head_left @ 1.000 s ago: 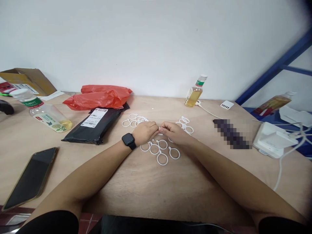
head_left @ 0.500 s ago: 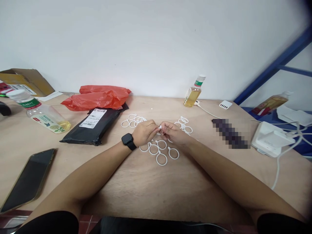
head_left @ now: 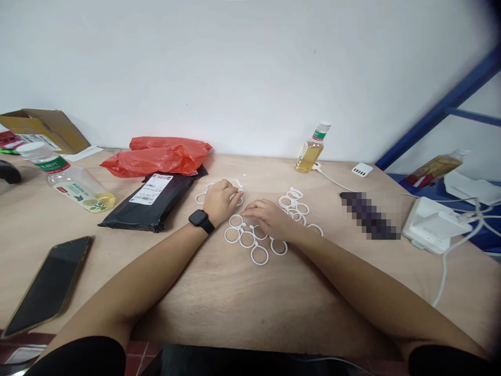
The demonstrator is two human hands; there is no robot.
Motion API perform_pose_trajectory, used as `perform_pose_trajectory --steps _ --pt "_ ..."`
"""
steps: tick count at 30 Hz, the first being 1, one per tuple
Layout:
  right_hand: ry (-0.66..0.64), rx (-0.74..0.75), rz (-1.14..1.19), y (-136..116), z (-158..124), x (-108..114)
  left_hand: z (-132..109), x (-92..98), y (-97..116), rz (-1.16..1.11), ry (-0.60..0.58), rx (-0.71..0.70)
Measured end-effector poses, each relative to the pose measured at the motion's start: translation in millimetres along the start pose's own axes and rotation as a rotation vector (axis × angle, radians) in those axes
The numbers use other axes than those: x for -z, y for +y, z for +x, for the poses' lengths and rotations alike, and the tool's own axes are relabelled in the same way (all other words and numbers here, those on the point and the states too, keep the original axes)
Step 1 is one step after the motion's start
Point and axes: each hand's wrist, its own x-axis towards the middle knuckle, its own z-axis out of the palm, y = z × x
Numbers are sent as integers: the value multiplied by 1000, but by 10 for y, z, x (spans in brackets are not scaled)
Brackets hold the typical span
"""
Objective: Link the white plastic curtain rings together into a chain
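Several white plastic rings lie on the wooden table in three groups: a joined row in the middle, a pile to the far left and a pile to the right. My left hand, with a black watch on the wrist, reaches into the left pile, its fingers curled round a ring. My right hand lies on the joined row, with its fingers stretched out flat toward the left and touching the rings there.
A black parcel and a red bag lie left of the rings. A phone sits near the left front edge, with a lying bottle and a cardboard box beyond it. A bottle, a blurred object and a white charger are on the right.
My hands were pinched together on one ring over the middle row. They have parted: the left hand moved back to the left pile, and the right hand dropped flat onto the row.
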Motion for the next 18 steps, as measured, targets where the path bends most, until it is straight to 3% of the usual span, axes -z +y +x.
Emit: perform_pose_trajectory --steps 3,6,12,15,18 --pt "-127 -27 -110 -10 -5 -6 -11 -21 10 106 -109 0" --pt "-150 -95 -128 -5 -13 46 -23 -21 37 160 -180 -9" --pt "-67 -173 -14 -9 -13 109 -31 -5 42 83 -112 -39" --pt "-12 -224 29 -13 -14 101 -34 2 70 14 -81 -137" --pt "-74 -220 27 12 -22 117 -37 0 114 -42 -123 -257"
